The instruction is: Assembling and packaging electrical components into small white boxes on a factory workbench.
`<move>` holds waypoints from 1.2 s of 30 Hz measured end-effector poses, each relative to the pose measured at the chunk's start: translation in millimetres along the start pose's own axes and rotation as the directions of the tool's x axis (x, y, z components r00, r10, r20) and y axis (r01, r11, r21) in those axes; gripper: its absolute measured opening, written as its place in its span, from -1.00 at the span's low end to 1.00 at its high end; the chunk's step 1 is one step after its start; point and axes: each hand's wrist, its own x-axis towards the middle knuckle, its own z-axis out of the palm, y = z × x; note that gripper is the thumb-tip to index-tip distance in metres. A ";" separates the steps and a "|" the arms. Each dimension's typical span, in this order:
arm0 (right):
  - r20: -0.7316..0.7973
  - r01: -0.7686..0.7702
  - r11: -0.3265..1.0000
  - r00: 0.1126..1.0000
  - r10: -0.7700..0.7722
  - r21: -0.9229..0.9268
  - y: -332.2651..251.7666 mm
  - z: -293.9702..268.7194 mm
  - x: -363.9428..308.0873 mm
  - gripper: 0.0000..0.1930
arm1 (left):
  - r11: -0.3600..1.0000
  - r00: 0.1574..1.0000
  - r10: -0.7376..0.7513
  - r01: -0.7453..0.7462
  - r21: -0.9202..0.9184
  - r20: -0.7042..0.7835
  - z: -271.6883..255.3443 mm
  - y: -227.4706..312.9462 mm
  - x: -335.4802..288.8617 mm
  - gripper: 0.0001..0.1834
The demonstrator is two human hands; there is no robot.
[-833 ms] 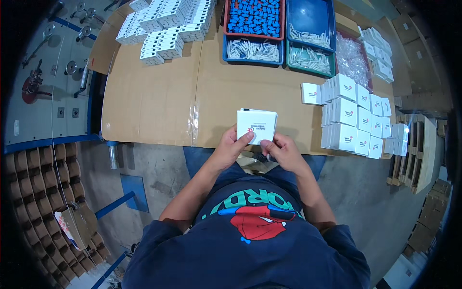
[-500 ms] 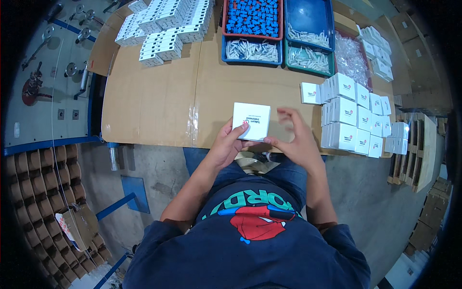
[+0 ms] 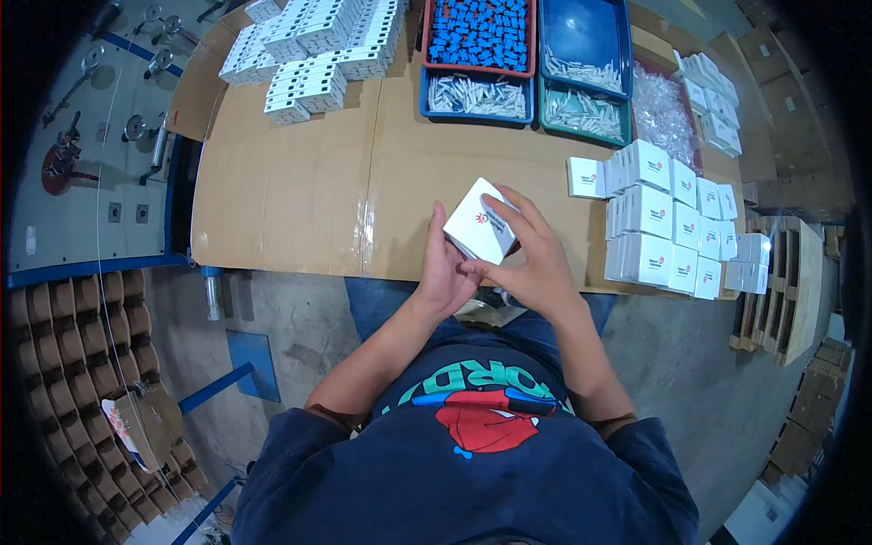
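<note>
White carton [image 3: 483, 227], a small square one with a little red mark on its upper face, sits tilted like a diamond between the person's two hands, held just above the near edge of the desk [image 3: 300, 182]. Left hand [image 3: 443, 272] cups it from below and from the left, thumb up along the box's left corner, fingers clamped against its underside. Right hand [image 3: 534, 263] wraps the right side, its fingers [image 3: 527, 211] spread across the top right edge and closed on the carton too, so both hands grip the same box.

Brown cardboard sheets cover the desk. To the right of the hands, near but not touching them, stands a stack of finished white boxes [image 3: 668, 222] of the same kind, ranked in rows at the desk's right end. Farther back, well apart from the hands, lie blue trays: one filled with blue parts [image 3: 481, 32], one with pale slim pieces [image 3: 477, 95], and a green tray [image 3: 581, 104] with similar pale pieces. At the far left corner is a heap of white moulded parts [image 3: 313, 50]. A bag of clear bits [image 3: 658, 104] rests behind the box stack.
</note>
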 end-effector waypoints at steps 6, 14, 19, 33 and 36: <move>-0.171 0.016 0.998 0.985 -0.006 0.054 1.0 12.5 0.6 -0.23 | 0.988 0.997 0.066 -0.072 -0.136 -0.050 -2.3 -4.3 12.6 -0.10; -0.119 0.072 0.997 0.990 -0.071 0.004 -11.6 -0.8 3.6 -0.37 | 0.970 0.986 0.165 -0.169 -0.175 -0.037 16.5 -1.5 7.2 -0.12; -0.138 0.150 0.989 0.979 -0.151 -0.015 -8.9 10.2 1.0 -0.32 | 0.969 0.973 0.225 -0.229 -0.097 -0.045 18.7 -0.6 2.7 -0.21; -0.106 0.176 0.984 0.979 -0.171 0.034 -2.0 16.3 -1.4 -0.32 | 0.966 0.961 0.251 -0.256 -0.030 -0.113 23.5 1.1 -0.6 -0.30; -0.106 0.165 0.985 0.982 -0.158 0.055 -0.6 19.2 -2.0 -0.31 | 0.971 0.965 0.231 -0.237 -0.036 -0.122 25.9 4.5 -1.5 -0.27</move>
